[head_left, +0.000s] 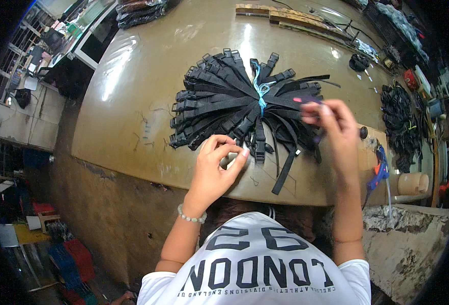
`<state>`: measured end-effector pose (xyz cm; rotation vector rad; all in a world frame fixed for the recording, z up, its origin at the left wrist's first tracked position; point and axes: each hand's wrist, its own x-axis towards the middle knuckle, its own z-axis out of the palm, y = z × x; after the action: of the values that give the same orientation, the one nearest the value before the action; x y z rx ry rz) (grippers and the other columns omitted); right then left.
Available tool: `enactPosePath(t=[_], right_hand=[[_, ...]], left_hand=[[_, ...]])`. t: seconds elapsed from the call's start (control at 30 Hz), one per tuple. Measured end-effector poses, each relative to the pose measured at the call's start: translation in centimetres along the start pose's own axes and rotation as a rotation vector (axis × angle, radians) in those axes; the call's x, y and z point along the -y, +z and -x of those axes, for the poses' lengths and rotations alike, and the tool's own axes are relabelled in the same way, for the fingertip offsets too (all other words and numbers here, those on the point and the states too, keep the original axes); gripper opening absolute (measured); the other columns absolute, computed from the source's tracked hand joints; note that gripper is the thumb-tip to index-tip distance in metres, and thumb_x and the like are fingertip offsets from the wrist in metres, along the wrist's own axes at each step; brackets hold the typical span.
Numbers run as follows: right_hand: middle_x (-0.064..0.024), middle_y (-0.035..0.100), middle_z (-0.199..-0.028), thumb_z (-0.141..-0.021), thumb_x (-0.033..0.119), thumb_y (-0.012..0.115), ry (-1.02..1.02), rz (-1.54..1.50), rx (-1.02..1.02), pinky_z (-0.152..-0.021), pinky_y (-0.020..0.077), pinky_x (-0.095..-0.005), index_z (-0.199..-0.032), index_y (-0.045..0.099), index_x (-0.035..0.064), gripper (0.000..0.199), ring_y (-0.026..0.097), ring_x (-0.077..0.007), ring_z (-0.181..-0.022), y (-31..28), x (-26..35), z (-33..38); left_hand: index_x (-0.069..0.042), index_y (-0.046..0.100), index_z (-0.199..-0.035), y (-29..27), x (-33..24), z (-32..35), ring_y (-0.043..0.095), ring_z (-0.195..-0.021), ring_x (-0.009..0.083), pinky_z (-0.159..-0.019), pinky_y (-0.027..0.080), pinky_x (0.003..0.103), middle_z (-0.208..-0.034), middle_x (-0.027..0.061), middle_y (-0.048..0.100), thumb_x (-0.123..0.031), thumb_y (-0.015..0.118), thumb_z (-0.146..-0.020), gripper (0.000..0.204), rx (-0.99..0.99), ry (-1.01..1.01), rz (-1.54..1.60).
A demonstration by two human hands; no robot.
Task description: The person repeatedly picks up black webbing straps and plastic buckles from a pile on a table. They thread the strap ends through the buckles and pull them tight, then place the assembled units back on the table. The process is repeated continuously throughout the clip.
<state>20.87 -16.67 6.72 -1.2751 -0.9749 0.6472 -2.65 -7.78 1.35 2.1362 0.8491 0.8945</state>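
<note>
A large bundle of black webbing straps with side-release buckles (219, 104) lies fanned out on the table, tied in the middle with light blue cord (263, 91). My left hand (215, 170) is at the bundle's near edge, thumb and fingertips pinched together; what they hold, if anything, is too small to make out. Over the bundle's right side, my right hand (339, 129) is closed on a dark purple thing with a red spot (301, 100). Motion blurs it, so its kind is unclear. One loose strap end (285, 170) hangs toward the table's near edge.
A blue glue gun (380, 170) lies at the right edge beside a brown tape roll (412, 184). More black straps (403, 122) are piled at the far right. Wooden strips (300, 21) lie at the back, and plastic-wrapped dark packs (140, 12) at the back left.
</note>
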Motion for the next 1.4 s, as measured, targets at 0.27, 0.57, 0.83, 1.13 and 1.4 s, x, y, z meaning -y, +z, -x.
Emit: enactPosePath(t=[0.27, 0.57, 0.83, 1.13, 1.4], right_hand=[[-0.0110, 0.067, -0.085, -0.094, 0.012, 0.059, 0.035, 0.232, 0.035, -0.067, 0.0511, -0.0264, -0.092, 0.058, -0.0037, 0.016, 0.063, -0.0112, -0.075, 4.7, -5.2, -3.8], [-0.0099, 0.065, -0.086, -0.085, 0.005, 0.063, -0.088, 0.356, 0.051, -0.065, 0.0494, -0.0251, -0.089, 0.063, -0.0045, 0.010, 0.060, -0.0113, -0.071, 4.2, -5.3, -3.4], [-0.0093, 0.065, -0.089, -0.085, 0.006, 0.064, -0.153, 0.379, 0.063, -0.066, 0.0484, -0.0247, -0.089, 0.063, -0.0042, 0.011, 0.059, -0.0112, -0.073, 4.4, -5.6, -3.3], [-0.0057, 0.066, -0.090, -0.098, 0.013, 0.057, 0.014, 0.226, 0.113, -0.072, 0.0496, -0.0222, -0.097, 0.060, -0.0041, 0.017, 0.060, -0.0062, -0.080, 3.9, -5.9, -3.5], [-0.0142, 0.063, -0.083, -0.082, 0.009, 0.064, -0.251, 0.359, 0.067, -0.076, 0.0490, -0.0383, -0.089, 0.062, -0.0019, 0.014, 0.061, -0.0301, -0.080, 5.5, -5.6, -2.9]], left_hand=[[-0.001, 0.065, -0.096, 2.6, -0.1, -6.0, 0.062, -0.080, 0.0304, -0.074, 0.050, 0.039, -0.092, 0.0138, 0.061, -0.014, 0.068, -0.087, 0.017, -0.118, -0.008, -0.136], [-0.001, 0.058, -0.092, 3.3, 0.2, -6.2, 0.060, -0.083, 0.0326, -0.074, 0.048, 0.041, -0.089, 0.0141, 0.062, -0.014, 0.060, -0.093, 0.014, -0.146, 0.029, -0.232], [0.001, 0.059, -0.096, 3.4, -0.2, -6.3, 0.061, -0.085, 0.0325, -0.077, 0.048, 0.040, -0.090, 0.0168, 0.063, -0.013, 0.058, -0.095, 0.014, -0.192, 0.056, -0.273], [0.002, 0.053, -0.099, 2.9, 0.4, -5.6, 0.057, -0.085, 0.0360, -0.080, 0.043, 0.043, -0.092, 0.0169, 0.061, -0.012, 0.049, -0.099, 0.014, -0.232, -0.094, -0.142], [0.001, 0.052, -0.103, 3.7, 1.3, -5.9, 0.059, -0.085, 0.0356, -0.078, 0.044, 0.044, -0.092, 0.0163, 0.062, -0.013, 0.049, -0.100, 0.015, -0.246, -0.061, -0.183]])
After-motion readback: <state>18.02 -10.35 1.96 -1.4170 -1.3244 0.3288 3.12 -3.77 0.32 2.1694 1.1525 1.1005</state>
